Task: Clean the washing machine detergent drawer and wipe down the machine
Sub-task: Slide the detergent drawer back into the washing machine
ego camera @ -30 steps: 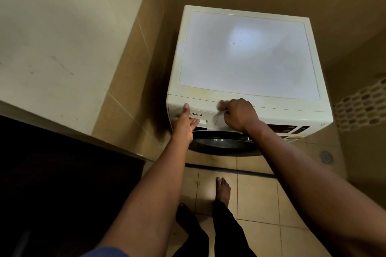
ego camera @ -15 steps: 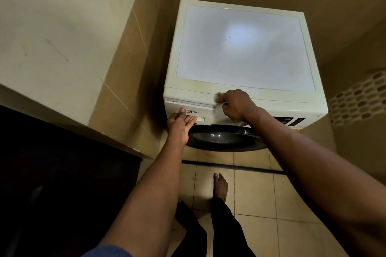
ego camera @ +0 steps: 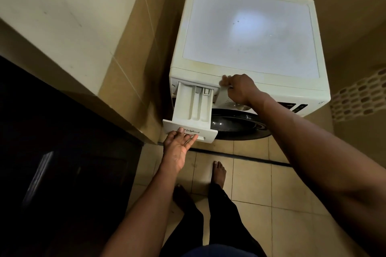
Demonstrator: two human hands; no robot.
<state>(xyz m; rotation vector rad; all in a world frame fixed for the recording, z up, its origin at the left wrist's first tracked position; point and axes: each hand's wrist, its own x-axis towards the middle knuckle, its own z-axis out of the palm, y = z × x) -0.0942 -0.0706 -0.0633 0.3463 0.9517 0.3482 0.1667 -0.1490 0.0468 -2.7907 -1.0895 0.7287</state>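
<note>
The detergent drawer (ego camera: 193,106) stands far out of the white washing machine (ego camera: 250,33). The left hand (ego camera: 179,149) grips its front panel, thumb on top; the right hand (ego camera: 240,89) holds a white cloth (ego camera: 224,89) against the machine's upper front edge.

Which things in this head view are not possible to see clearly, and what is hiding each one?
Head view only:
Control panel: right hand and forearm cover part of it; labels too small to read.
White thing in the right hand: cloth or paper, fingers hide most.
Detergent drawer: rear end inside the washing machine.
Door: seen steeply from above, only its upper rim shows.
Dark furniture at left: too dim.
</note>
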